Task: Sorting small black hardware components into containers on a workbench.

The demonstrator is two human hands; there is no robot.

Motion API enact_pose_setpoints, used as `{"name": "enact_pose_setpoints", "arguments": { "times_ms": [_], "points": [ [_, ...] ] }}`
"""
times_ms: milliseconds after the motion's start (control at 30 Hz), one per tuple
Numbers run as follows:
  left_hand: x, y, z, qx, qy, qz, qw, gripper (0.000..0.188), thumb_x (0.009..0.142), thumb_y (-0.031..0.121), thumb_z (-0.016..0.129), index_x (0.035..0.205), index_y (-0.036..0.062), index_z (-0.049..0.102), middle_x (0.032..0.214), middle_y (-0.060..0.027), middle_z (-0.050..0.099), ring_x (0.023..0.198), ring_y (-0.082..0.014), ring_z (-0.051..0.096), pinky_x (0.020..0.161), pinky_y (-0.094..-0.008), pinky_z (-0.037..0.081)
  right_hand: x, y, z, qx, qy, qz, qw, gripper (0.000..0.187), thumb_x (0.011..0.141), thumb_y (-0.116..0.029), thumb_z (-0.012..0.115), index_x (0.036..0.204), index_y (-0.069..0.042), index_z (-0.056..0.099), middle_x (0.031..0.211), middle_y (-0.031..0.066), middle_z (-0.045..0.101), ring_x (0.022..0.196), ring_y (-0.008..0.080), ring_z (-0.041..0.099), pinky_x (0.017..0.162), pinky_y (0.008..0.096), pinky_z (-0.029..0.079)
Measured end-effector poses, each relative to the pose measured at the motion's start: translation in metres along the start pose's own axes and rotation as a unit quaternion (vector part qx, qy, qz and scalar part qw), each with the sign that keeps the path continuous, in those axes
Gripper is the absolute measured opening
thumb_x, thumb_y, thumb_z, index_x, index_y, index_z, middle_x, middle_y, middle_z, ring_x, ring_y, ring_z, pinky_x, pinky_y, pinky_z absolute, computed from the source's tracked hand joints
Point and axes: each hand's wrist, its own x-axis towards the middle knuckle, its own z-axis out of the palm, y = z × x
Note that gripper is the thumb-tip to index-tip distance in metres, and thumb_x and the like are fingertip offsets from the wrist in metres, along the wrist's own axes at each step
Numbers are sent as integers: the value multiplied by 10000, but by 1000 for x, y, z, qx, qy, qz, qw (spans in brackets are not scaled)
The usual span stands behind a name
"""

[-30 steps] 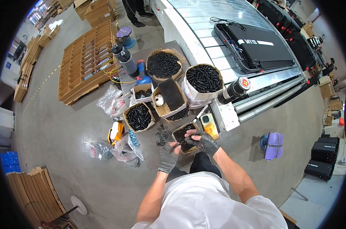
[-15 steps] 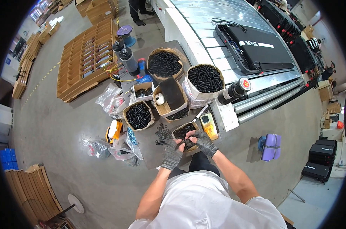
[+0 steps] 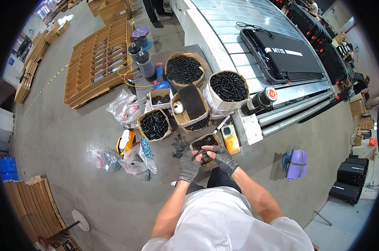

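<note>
My left hand and my right hand, both in grey fingerless gloves, meet over a small cardboard box of dark small parts at the table's near edge. The fingertips of each are drawn together, close to those of the other. Whatever they pinch is too small and dark to make out. Loose black washers and bolts lie on the table just left of the box. To its right is a yellow phone-like device. Behind the box stands an open carton holding a white roll and a dark slab.
Boxes of black bolts and black cylindrical parts crowd the grey table. A blue-red power tool lies behind. The roller conveyor carries a black case. Another person's legs stand beyond. A purple-topped stool is right.
My fingertips have shifted slightly over the box; the small dark piece seen between them before no longer shows clearly. The whole view has moved a little.
</note>
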Motion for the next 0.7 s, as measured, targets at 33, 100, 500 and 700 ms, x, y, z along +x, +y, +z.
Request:
{"name": "enact_pose_setpoints", "arguments": {
  "times_ms": [33, 100, 500, 700],
  "points": [
    [1, -6, 0, -74, -9, -32, 997, 213, 829, 139, 697, 988, -2, 676, 887, -107, 693, 816, -196, 649, 732, -315, 506, 0, 1, 1, 48, 7, 17, 999, 341, 943, -133, 534, 1263, -18, 564, 1138, 86, 630, 1061, 154, 577, 955, 291, 451],
    [3, -13, -3, -137, -35, -66, 988, 210, 836, 138, 699, 993, 1, 678, 885, -78, 688, 812, -165, 633, 731, -294, 497, -1, 4, 0, 94, 14, 34, 995, 350, 950, -149, 531, 1272, -11, 548, 1161, 107, 618, 1082, 172, 573, 963, 302, 453],
    [0, -8, -16, -114, -74, 36, 990, 179, 832, 140, 693, 955, 11, 678, 890, -97, 661, 847, -200, 618, 786, -320, 480, -8, -12, -14, 446, -84, 88, 887, 461, 901, -137, 529, 1297, 82, 445, 1305, 239, 510, 1227, 306, 507, 1052, 384, 423],
    [0, 9, -15, -63, -61, 116, 989, 161, 810, 112, 686, 935, 12, 676, 895, -138, 643, 848, -277, 617, 771, -364, 480, -13, -17, -16, 343, -100, 62, 932, 492, 889, -120, 537, 1326, 77, 422, 1324, 230, 497, 1239, 290, 498, 1071, 372, 404]
  ]
}}
